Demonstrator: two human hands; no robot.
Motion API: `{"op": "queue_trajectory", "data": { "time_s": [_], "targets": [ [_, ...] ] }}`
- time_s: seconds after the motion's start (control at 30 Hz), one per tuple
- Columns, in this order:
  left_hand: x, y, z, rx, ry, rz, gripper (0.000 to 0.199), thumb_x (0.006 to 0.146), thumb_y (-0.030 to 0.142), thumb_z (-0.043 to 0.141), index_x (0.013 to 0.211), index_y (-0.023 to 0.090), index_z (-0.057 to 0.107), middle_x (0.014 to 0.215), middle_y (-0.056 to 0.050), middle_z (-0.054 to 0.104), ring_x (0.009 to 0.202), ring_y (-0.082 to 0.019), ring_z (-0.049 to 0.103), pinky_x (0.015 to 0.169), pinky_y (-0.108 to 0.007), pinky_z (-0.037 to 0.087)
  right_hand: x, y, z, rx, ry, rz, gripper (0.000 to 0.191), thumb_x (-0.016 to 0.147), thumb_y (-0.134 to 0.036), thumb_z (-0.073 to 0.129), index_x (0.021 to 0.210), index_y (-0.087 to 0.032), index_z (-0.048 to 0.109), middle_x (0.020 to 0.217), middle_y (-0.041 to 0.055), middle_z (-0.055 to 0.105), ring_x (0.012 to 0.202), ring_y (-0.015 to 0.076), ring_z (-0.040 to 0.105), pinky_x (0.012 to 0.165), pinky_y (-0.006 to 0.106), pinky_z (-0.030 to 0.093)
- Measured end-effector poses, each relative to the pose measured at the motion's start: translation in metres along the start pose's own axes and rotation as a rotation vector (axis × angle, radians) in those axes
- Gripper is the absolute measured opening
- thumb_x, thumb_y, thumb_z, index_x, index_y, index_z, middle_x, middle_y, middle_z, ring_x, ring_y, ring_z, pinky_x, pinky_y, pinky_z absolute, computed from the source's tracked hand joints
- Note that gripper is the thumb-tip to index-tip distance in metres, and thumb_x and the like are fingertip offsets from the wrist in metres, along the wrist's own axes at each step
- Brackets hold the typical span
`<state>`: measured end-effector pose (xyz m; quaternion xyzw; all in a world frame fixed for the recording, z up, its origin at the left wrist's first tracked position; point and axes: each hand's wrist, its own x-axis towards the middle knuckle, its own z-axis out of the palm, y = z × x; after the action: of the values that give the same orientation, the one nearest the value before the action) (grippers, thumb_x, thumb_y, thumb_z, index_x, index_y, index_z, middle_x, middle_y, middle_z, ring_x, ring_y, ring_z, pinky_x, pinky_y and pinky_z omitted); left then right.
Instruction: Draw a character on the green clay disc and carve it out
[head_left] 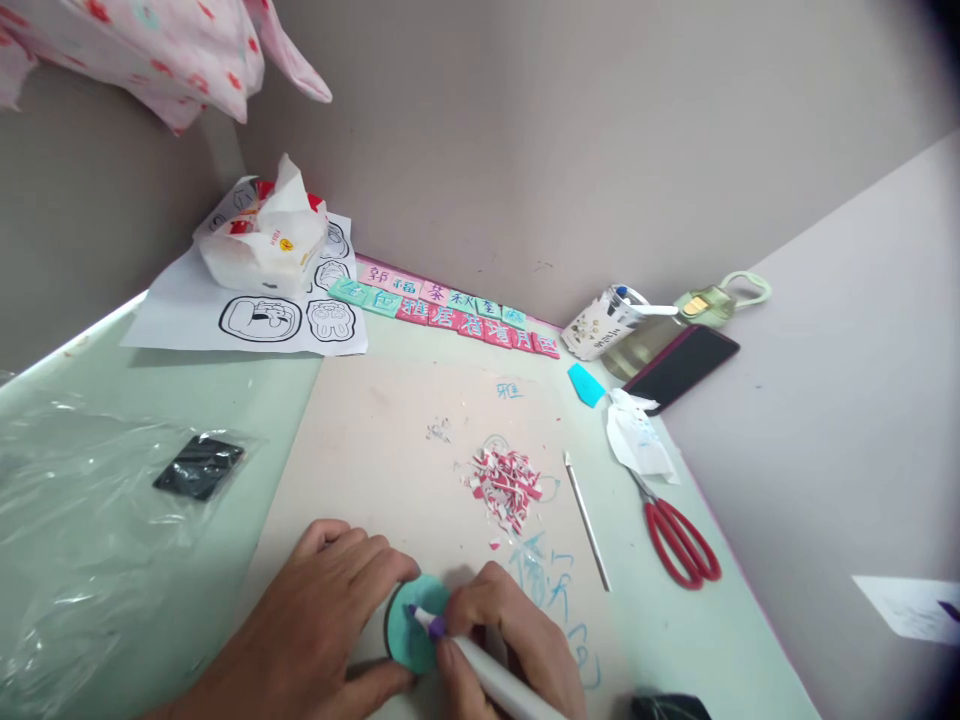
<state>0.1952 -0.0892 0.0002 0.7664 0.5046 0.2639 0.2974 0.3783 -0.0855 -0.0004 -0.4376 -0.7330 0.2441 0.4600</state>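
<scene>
A round teal disc (403, 628) with a dark edge lies on the beige board (360, 430), close in front of me. My left hand (330, 620) grips its left side between thumb and fingers. In my right hand (517, 630) is a white marker (495, 675) with a purple tip, and that tip meets the disc's face near its middle. Part of the disc's right side is hidden by my right fingers. Beyond the hands sits a heap of red and white shavings (510, 487). Blue handwritten characters (551, 580) mark the board to the right.
Pink and teal tiles with characters (450, 312) line the back wall. Red-handled scissors (682, 545), a white thin stick (589, 525), a phone (686, 365) and a cup (596, 325) are on the right. Left are a plastic bag (82, 520), a black square (199, 467) and a tissue pack (262, 245).
</scene>
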Motion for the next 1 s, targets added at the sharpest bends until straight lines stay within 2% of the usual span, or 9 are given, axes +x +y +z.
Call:
{"op": "queue_trajectory", "data": {
  "time_s": [0.1,0.27,0.37,0.47,0.63,0.8,1.0],
  "targets": [
    [-0.001,-0.001,0.001,-0.003,0.031,-0.002,0.038,0.067,0.010,0.079,0.094,0.026,0.059,0.085,0.008,0.063,0.079,-0.018,0.058,0.086,-0.035,0.032,0.001,0.000,-0.002,0.039,-0.004,0.003,0.011,0.089,-0.023,0.060,0.078,-0.025,0.056,0.062,-0.0040,0.053,0.047,0.0105,0.043,0.042,0.023,0.031],
    [-0.001,0.000,0.000,-0.004,0.014,-0.007,0.035,0.069,0.013,0.079,0.095,0.026,0.060,0.088,0.008,0.065,0.081,-0.018,0.058,0.088,-0.036,0.033,-0.006,0.002,-0.007,0.041,-0.067,0.115,0.022,0.094,-0.035,0.057,0.076,-0.024,0.054,0.063,-0.0018,0.054,0.051,0.0125,0.047,0.046,0.025,0.035],
    [0.000,0.001,-0.002,0.018,-0.004,-0.023,0.033,0.070,0.014,0.077,0.095,0.026,0.060,0.086,0.007,0.065,0.079,-0.018,0.057,0.086,-0.035,0.035,-0.008,0.003,-0.011,0.019,-0.114,0.163,0.016,0.092,-0.029,0.055,0.077,-0.024,0.050,0.064,-0.0023,0.055,0.052,0.0123,0.047,0.048,0.024,0.036],
    [0.001,0.003,-0.002,0.029,0.001,-0.015,0.030,0.073,0.015,0.076,0.095,0.026,0.059,0.086,0.006,0.065,0.079,-0.019,0.057,0.085,-0.034,0.036,-0.003,0.001,-0.015,0.015,-0.094,0.140,0.015,0.090,-0.026,0.055,0.078,-0.024,0.047,0.063,-0.0033,0.055,0.049,0.0114,0.045,0.045,0.023,0.034],
    [0.000,0.002,-0.002,0.029,0.018,0.020,0.031,0.076,0.017,0.078,0.096,0.026,0.057,0.084,0.006,0.063,0.075,-0.018,0.056,0.082,-0.034,0.036,0.006,-0.005,-0.020,-0.031,-0.148,0.105,0.020,0.085,-0.015,0.058,0.076,-0.025,0.044,0.061,-0.0061,0.054,0.047,0.0091,0.043,0.044,0.019,0.035],
    [0.000,0.002,-0.003,0.015,0.021,0.038,0.040,0.073,0.013,0.082,0.101,0.026,0.056,0.086,0.007,0.063,0.075,-0.017,0.056,0.083,-0.035,0.033,-0.002,0.001,-0.012,-0.051,-0.035,0.099,0.019,0.087,-0.019,0.056,0.077,-0.025,0.041,0.063,-0.0052,0.052,0.050,0.0104,0.044,0.046,0.021,0.035],
    [0.001,0.002,-0.004,0.030,-0.004,0.030,0.032,0.077,0.015,0.077,0.100,0.026,0.057,0.085,0.006,0.063,0.076,-0.018,0.058,0.084,-0.035,0.035,-0.007,0.007,-0.008,-0.031,-0.033,0.079,0.017,0.090,-0.024,0.053,0.077,-0.025,0.042,0.062,-0.0040,0.052,0.049,0.0113,0.046,0.046,0.023,0.035]
  ]
}}
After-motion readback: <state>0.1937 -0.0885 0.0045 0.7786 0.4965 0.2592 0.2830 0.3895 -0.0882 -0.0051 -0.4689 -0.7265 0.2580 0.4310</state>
